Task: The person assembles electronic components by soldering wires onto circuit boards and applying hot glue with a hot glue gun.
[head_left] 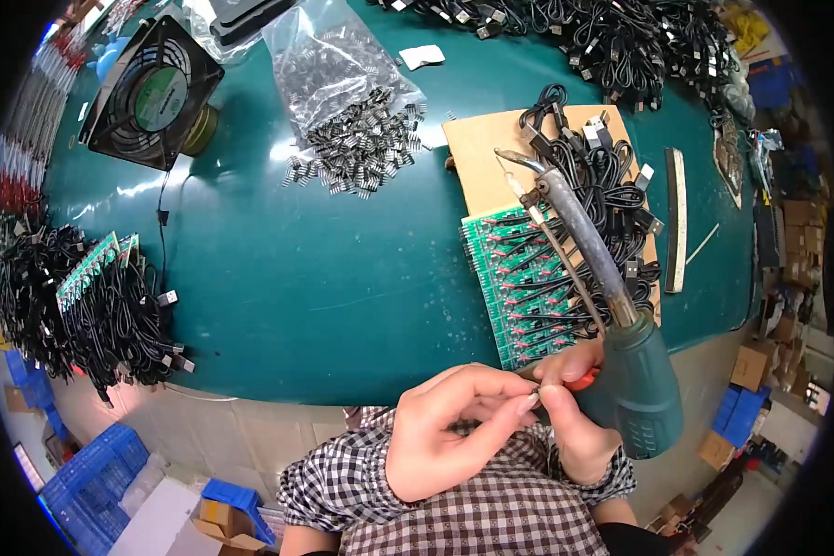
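Green counter (296, 287) mid-frame. Left hand (454, 426) clamps tiny part (536, 394); right hand (576, 424) grip, can't tell. Might drop (if fingertips slip).

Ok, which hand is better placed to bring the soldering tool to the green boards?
Probably the right hand: it's at the soldering tool and nearer the green boards; the left hand sits farther left.

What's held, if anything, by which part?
The left hand and right hand meet at a tiny dark piece, hold unclear. The right also holds a metal soldering iron by its green handle.
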`<action>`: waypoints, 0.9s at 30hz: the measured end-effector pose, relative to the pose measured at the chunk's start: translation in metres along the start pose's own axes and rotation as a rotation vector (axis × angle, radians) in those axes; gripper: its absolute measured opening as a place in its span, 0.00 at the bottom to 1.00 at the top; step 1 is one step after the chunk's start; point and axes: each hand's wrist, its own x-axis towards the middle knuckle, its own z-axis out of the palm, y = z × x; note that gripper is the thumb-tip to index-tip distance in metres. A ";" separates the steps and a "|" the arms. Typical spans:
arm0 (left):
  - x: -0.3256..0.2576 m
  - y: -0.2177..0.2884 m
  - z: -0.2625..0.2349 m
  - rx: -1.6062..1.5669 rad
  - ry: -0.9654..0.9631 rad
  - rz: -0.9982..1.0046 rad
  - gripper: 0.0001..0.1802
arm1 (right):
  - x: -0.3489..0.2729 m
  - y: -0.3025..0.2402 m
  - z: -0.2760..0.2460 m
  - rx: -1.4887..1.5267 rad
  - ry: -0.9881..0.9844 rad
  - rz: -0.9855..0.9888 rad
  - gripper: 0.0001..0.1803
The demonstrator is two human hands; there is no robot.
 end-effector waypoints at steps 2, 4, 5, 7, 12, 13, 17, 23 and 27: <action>-0.001 0.001 0.001 -0.074 0.009 -0.144 0.08 | 0.000 0.004 0.000 0.034 0.004 -0.062 0.14; -0.003 0.001 0.002 -0.072 0.016 -0.131 0.08 | 0.000 0.006 -0.002 0.036 -0.008 -0.069 0.14; -0.003 0.001 0.003 -0.069 0.026 -0.117 0.08 | 0.001 0.007 -0.002 0.039 -0.022 -0.078 0.14; -0.003 0.000 0.002 -0.099 0.038 -0.081 0.07 | 0.000 0.003 -0.001 0.094 -0.031 -0.025 0.13; 0.026 -0.010 -0.015 -0.004 0.295 -0.032 0.07 | -0.008 0.000 -0.002 0.069 0.083 -0.012 0.16; 0.034 -0.011 -0.018 0.021 0.343 -0.007 0.05 | -0.010 0.004 -0.005 0.069 0.080 -0.011 0.16; 0.049 -0.009 -0.028 0.048 0.333 -0.090 0.06 | -0.018 0.013 -0.014 0.157 0.116 -0.086 0.17; 0.054 -0.011 -0.032 0.077 0.282 -0.169 0.07 | -0.026 0.020 -0.020 0.165 0.096 -0.089 0.19; 0.057 -0.013 -0.031 -0.008 0.291 -0.155 0.07 | -0.037 0.031 -0.036 0.166 0.025 -0.028 0.22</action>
